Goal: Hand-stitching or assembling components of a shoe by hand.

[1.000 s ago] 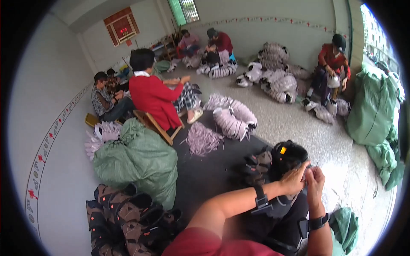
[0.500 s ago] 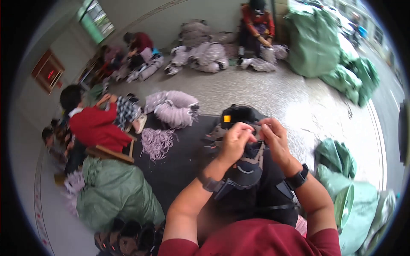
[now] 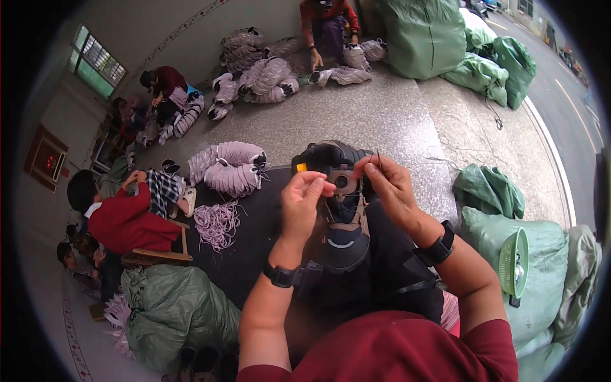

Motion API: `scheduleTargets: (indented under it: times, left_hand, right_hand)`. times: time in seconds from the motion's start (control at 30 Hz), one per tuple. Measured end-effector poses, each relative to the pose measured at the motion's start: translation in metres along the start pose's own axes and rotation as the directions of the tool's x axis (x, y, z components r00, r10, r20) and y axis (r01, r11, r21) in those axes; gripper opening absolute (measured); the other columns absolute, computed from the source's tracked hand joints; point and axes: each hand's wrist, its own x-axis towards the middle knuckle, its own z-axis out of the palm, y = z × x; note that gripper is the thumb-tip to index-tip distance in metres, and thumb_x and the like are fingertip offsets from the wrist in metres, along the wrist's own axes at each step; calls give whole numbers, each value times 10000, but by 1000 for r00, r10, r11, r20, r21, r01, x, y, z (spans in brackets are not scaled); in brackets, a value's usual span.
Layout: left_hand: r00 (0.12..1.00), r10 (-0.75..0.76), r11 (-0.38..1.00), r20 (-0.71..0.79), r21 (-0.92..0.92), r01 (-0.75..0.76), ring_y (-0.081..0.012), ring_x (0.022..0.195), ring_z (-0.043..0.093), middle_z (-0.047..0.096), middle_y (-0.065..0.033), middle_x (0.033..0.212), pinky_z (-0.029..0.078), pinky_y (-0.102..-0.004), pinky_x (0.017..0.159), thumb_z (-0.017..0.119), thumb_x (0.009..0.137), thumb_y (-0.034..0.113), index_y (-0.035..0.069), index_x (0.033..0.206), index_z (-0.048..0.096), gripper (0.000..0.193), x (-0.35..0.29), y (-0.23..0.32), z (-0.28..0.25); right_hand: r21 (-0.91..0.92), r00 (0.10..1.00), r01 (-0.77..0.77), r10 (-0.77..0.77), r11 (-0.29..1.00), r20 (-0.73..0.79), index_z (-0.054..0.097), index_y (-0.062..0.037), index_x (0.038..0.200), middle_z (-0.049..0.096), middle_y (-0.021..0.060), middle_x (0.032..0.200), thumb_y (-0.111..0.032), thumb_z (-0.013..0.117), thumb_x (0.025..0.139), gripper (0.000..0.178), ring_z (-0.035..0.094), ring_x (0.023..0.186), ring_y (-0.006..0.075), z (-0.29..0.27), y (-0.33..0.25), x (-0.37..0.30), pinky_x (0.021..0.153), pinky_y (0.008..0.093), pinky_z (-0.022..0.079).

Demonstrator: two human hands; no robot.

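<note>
Brown and black, the shoe [image 3: 347,219] lies toe-inward on the lap [image 3: 393,261], probably best steadied there with gentle, even tension on the thin dark lace [image 3: 379,157] that the right hand [image 3: 391,191] grips, while the left hand [image 3: 301,202] is pinched closed, on what I cannot tell.

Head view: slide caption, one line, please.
Left hand and right hand over a black-and-brown shoe, the right pinching a thin dark strand.

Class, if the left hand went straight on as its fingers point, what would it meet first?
Probably the shoe; if the left hand clears it, then the right hand opposite. Depth is unclear.
</note>
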Motion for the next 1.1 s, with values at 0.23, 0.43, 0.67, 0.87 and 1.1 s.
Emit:
scheduleTargets:
  times: [0.23, 0.43, 0.67, 0.87, 1.1]
  left_hand:
    - [999, -2, 996, 39, 90, -2, -116, 817, 641, 685, -85, 889, 496, -234, 770, 580, 910, 51, 8, 966, 622, 82, -4, 11, -23]
    - [997, -65, 982, 34, 177, 58, -144, 806, 650, 683, -92, 844, 498, -270, 815, 583, 904, 59, 5, 947, 622, 80, -9, 2, -49]
    - [988, -69, 986, 136, 159, 47, -152, 793, 642, 672, -88, 811, 479, -274, 818, 571, 918, 70, -18, 974, 607, 110, -12, -6, -33]
    - [984, -114, 973, 139, 214, 83, -153, 786, 638, 668, -87, 803, 474, -269, 819, 573, 918, 74, -25, 988, 597, 125, -22, -11, -24]
    - [981, -169, 935, 100, 331, 128, -130, 767, 620, 659, -75, 815, 466, -264, 809, 572, 913, 73, -20, 1000, 597, 130, -28, -30, -21]
  right_hand:
    - [-287, 895, 262, -343, 921, -284, 614, 16, 1104, 638, 65, 993, -27, 457, 954, 222, 575, 963, 138, -50, -13, -21, 868, 241, 428]
    - [-133, 932, -293, 252, 947, -261, 655, -4, 1000, 523, -45, 685, -144, 539, 940, 192, 445, 645, 41, -107, 25, -93, 576, 210, 360]
    - [-317, 820, -555, 569, 769, -58, 648, -2, 1002, 532, -35, 656, -157, 503, 965, 215, 457, 615, 51, -137, 50, -186, 570, 223, 383]
    - [-481, 896, -367, 441, 796, 45, 666, -38, 957, 626, 84, 777, -91, 597, 863, 127, 611, 712, 189, -131, 73, -240, 646, 311, 480]
    - [-662, 959, -69, 232, 746, 162, 665, -77, 889, 594, 78, 853, -151, 688, 759, 151, 619, 778, 292, -114, 74, -248, 662, 392, 496]
